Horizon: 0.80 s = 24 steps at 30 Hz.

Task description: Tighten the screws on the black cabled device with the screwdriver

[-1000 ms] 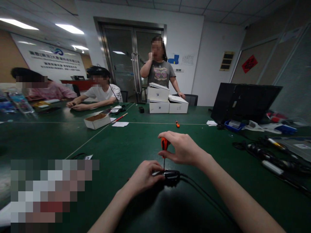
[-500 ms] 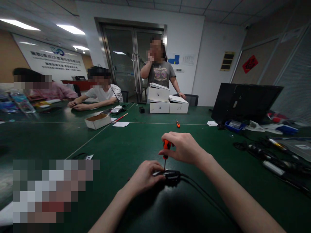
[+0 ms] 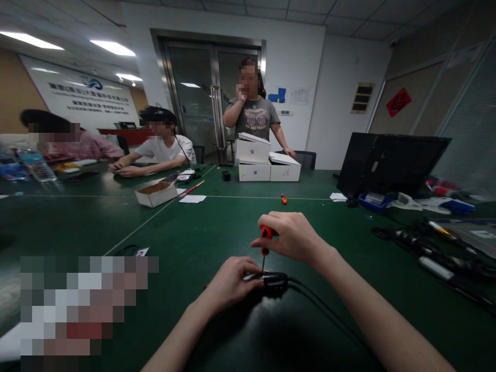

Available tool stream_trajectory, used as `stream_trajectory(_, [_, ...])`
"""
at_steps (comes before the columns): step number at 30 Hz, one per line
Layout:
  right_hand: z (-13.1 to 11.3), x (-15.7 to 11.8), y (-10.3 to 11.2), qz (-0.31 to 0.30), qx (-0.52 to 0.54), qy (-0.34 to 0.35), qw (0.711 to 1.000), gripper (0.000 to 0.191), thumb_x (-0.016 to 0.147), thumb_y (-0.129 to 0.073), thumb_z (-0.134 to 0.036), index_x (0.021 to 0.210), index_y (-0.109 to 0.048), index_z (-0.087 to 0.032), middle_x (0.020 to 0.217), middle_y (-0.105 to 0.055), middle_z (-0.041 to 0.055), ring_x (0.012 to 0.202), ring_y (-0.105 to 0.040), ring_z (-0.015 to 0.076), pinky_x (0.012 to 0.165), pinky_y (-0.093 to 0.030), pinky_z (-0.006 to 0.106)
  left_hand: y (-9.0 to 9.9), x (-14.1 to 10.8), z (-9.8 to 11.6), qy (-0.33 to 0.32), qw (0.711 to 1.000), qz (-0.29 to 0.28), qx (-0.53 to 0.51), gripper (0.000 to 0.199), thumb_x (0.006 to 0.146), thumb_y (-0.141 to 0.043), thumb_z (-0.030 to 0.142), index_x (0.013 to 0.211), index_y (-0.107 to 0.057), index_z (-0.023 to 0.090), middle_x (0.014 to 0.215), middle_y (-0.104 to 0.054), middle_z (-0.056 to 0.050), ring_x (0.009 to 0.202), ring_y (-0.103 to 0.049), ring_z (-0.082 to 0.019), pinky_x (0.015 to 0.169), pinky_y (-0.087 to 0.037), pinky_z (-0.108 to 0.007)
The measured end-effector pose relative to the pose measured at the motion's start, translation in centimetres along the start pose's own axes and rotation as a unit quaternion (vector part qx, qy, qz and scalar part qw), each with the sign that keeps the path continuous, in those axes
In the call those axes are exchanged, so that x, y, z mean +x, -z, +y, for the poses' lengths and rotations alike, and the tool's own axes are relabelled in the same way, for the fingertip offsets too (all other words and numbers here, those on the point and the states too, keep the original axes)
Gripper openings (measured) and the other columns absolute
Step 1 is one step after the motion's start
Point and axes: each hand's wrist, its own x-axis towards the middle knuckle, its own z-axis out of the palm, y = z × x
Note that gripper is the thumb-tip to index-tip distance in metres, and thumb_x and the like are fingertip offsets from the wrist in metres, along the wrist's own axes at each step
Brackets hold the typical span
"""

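My right hand [image 3: 287, 236] is closed round the handle of an orange and black screwdriver [image 3: 265, 233], held upright. Its thin shaft points down, and the tip meets a small black device [image 3: 275, 280] near that device's left end. My left hand [image 3: 236, 279] grips the left part of the device, fingers on the far side and thumb on the near side. From the device's right end a black cable runs off toward the lower right. The exact spot under the tip is too small to make out.
A second orange screwdriver [image 3: 284, 198] lies farther off. White boxes [image 3: 254, 172] are stacked near a standing person. An open box [image 3: 155, 194] sits left of centre; a monitor [image 3: 391, 165] and cables [image 3: 430, 248] are at right. Two people sit at far left.
The fingers of my right hand have shifted slightly on the screwdriver handle. My left hand and the device look unmoved.
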Motion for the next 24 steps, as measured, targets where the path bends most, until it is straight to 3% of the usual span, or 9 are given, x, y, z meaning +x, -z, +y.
stream_trajectory(3, [-0.10, -0.17, 0.29, -0.003, 0.031, 0.003, 1.000, 0.030, 0.089, -0.069, -0.044, 0.104, -0.061, -0.018, 0.100, -0.068, 0.0071, 0.082, -0.063, 0.0180, 0.063, -0.038, 0.027, -0.05, 0.06, -0.08, 0.002, 1.000, -0.006, 0.005, 0.020, 0.084, -0.067, 0.027, 0.096, -0.081, 0.019, 0.099, -0.075, -0.006, 0.092, -0.066, -0.022, 0.082, -0.047, -0.029])
stream_trajectory(6, [-0.05, -0.38, 0.80, -0.027, 0.107, 0.014, 0.994, 0.032, 0.088, -0.066, -0.022, 0.119, -0.057, -0.018, 0.115, -0.068, 0.0093, 0.097, -0.064, 0.0196, 0.078, -0.046, 0.030, -0.09, 0.10, -0.14, 0.004, 1.000, -0.010, 0.006, 0.021, 0.085, -0.066, 0.027, 0.096, -0.081, 0.019, 0.099, -0.075, -0.007, 0.091, -0.066, -0.022, 0.081, -0.048, -0.028])
stream_trajectory(9, [0.14, -0.45, 1.04, -0.047, 0.134, 0.004, 0.990, 0.034, 0.086, -0.061, -0.012, 0.119, -0.055, -0.018, 0.111, -0.069, 0.0073, 0.095, -0.065, 0.0184, 0.079, -0.046, 0.030, -0.13, 0.12, -0.20, 0.002, 1.000, -0.009, 0.005, 0.021, 0.084, -0.065, 0.027, 0.097, -0.081, 0.018, 0.100, -0.074, -0.007, 0.090, -0.066, -0.021, 0.081, -0.048, -0.029])
stream_trajectory(13, [0.27, -0.25, 0.73, -0.035, 0.085, -0.021, 0.996, 0.030, 0.087, -0.069, -0.020, 0.113, -0.055, -0.021, 0.095, -0.069, 0.0028, 0.080, -0.062, 0.0160, 0.067, -0.039, 0.027, -0.13, 0.05, -0.15, 0.000, 1.000, -0.006, 0.003, 0.022, 0.084, -0.065, 0.027, 0.096, -0.081, 0.018, 0.100, -0.074, -0.008, 0.090, -0.065, -0.022, 0.082, -0.048, -0.030])
stream_trajectory(19, [0.02, -0.02, 0.24, -0.015, 0.004, -0.004, 1.000, 0.034, 0.086, -0.071, -0.050, 0.092, -0.056, -0.021, 0.081, -0.066, 0.0010, 0.068, -0.057, 0.0145, 0.057, -0.026, 0.026, -0.04, -0.09, 0.01, -0.005, 1.000, -0.004, 0.002, 0.024, 0.085, -0.063, 0.029, 0.098, -0.080, 0.019, 0.102, -0.074, -0.008, 0.092, -0.065, -0.023, 0.083, -0.048, -0.031])
stream_trajectory(21, [-0.05, -0.11, 0.37, -0.014, -0.002, -0.008, 1.000, 0.034, 0.088, -0.069, -0.051, 0.090, -0.056, -0.020, 0.085, -0.067, 0.0029, 0.070, -0.057, 0.0152, 0.057, -0.028, 0.026, -0.06, -0.08, -0.04, -0.005, 1.000, -0.004, 0.001, 0.023, 0.085, -0.064, 0.030, 0.098, -0.080, 0.019, 0.100, -0.074, -0.008, 0.092, -0.065, -0.022, 0.082, -0.047, -0.031])
stream_trajectory(24, [0.02, -0.33, 0.78, -0.024, 0.061, -0.006, 0.998, 0.024, 0.088, -0.070, -0.037, 0.097, -0.056, -0.019, 0.095, -0.067, 0.0047, 0.078, -0.060, 0.0160, 0.064, -0.037, 0.027, -0.15, -0.06, -0.17, -0.002, 1.000, -0.006, -0.001, 0.023, 0.085, -0.063, 0.030, 0.097, -0.080, 0.020, 0.099, -0.074, -0.007, 0.092, -0.065, -0.022, 0.082, -0.047, -0.030])
